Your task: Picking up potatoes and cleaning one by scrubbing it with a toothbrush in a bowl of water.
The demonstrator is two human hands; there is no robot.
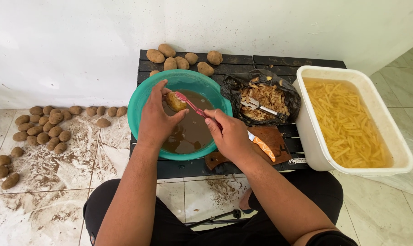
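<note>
I have a wet potato point(175, 101) pinched in my left hand point(157, 119), fingers wrapped around its lower end, held just above the muddy brown water in the teal basin point(140, 102). My right hand point(229, 135) is closed around the handle of a pink toothbrush point(189, 104), its bristle head pressed on the potato's top. I judge this to be the scrubbing step, with the skin partly cleaned. The next move calls for turning the potato in my fingers so the brush reaches the unscrubbed side, keeping it over the basin. More unwashed potatoes point(181, 59) lie at the back of the black slatted table point(279, 63), and a black bag of peels point(264, 96) sits just beside the basin.
</note>
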